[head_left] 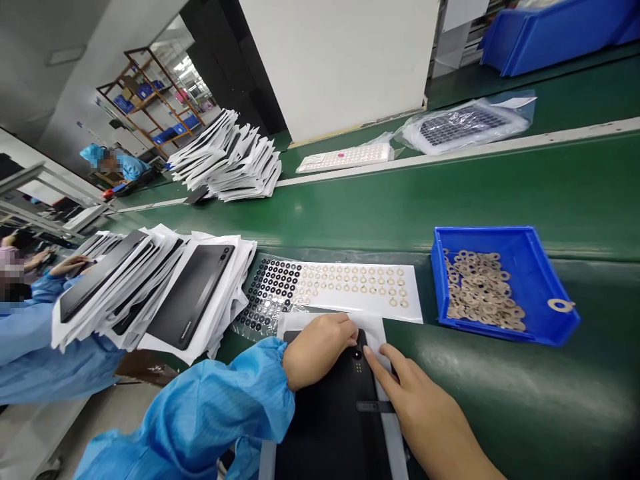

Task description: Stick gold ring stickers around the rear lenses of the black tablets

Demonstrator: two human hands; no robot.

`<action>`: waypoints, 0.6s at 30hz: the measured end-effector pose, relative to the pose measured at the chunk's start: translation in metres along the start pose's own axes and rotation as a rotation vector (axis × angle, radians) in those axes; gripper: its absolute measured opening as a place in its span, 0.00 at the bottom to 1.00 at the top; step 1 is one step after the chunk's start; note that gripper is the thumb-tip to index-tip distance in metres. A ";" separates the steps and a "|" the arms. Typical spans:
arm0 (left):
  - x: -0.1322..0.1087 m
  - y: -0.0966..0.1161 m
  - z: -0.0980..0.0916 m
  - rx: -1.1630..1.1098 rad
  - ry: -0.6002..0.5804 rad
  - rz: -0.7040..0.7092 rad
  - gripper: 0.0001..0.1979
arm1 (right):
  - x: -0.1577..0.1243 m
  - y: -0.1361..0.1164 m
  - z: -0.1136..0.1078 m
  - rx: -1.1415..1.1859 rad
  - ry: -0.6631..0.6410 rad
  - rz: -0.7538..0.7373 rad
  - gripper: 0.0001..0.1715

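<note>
A black tablet (325, 427) lies back up on a white sheet at the table's front edge. My left hand (320, 350) bends over its top end, fingertips closed and pressed down beside the camera lens (357, 355); whatever they pinch is hidden. From the right, my right hand (425, 407) touches the lens area with the thumb tip, the index finger extended close by. A flat black strip (374, 406) with a rounded end sticks out from under this palm across the tablet's edge; it seems held by the covered fingers. Behind the tablet lies a sheet of ring stickers (350, 280).
Clear film with black round stickers (273, 293) is left of the ring sheet. A blue bin (543, 293) of beige rings stands right. Tablets in white wrapping (195, 293) pile up at left, another stack (227, 160) behind. A co-worker's sleeve (45, 353) shows at far left.
</note>
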State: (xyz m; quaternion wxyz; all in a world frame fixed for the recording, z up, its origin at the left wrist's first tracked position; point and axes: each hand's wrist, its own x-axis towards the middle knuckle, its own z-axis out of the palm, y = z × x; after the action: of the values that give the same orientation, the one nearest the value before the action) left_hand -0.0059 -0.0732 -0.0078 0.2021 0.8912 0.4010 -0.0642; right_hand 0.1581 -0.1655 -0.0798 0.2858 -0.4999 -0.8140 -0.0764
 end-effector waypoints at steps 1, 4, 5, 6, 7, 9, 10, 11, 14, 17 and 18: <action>0.001 0.000 -0.001 0.016 -0.008 0.001 0.05 | 0.000 0.000 0.000 -0.003 -0.003 0.001 0.33; 0.002 0.001 -0.003 0.066 -0.032 0.005 0.06 | 0.001 0.000 0.000 -0.009 -0.009 0.005 0.33; 0.002 0.001 -0.003 0.082 -0.041 0.007 0.07 | 0.001 0.000 -0.001 -0.009 -0.011 0.007 0.33; 0.002 0.001 -0.003 0.096 -0.049 0.011 0.07 | 0.001 -0.001 -0.001 -0.009 -0.011 0.008 0.34; 0.002 0.001 -0.003 0.111 -0.056 0.015 0.06 | 0.001 -0.001 -0.001 -0.008 -0.012 0.009 0.34; 0.002 0.002 -0.003 0.134 -0.067 0.024 0.06 | 0.001 -0.001 -0.002 -0.006 -0.016 0.003 0.33; 0.002 0.003 -0.002 0.147 -0.070 0.027 0.05 | 0.001 -0.001 -0.002 -0.004 -0.017 0.000 0.33; 0.002 0.003 -0.001 0.162 -0.071 0.033 0.04 | 0.001 -0.001 -0.002 -0.004 -0.016 0.000 0.33; 0.000 0.004 0.003 0.200 -0.046 0.048 0.04 | 0.002 -0.001 -0.002 -0.013 -0.008 0.002 0.33; -0.001 0.001 0.006 0.182 0.005 0.045 0.05 | 0.002 -0.001 -0.002 -0.010 0.000 -0.004 0.33; -0.001 -0.001 0.007 0.167 0.014 0.047 0.05 | 0.002 -0.001 -0.002 -0.006 0.001 -0.006 0.32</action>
State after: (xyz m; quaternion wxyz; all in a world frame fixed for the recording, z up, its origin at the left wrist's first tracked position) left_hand -0.0070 -0.0768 -0.0140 0.1258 0.9145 0.3748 -0.0862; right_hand 0.1570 -0.1648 -0.0770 0.2846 -0.4981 -0.8151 -0.0801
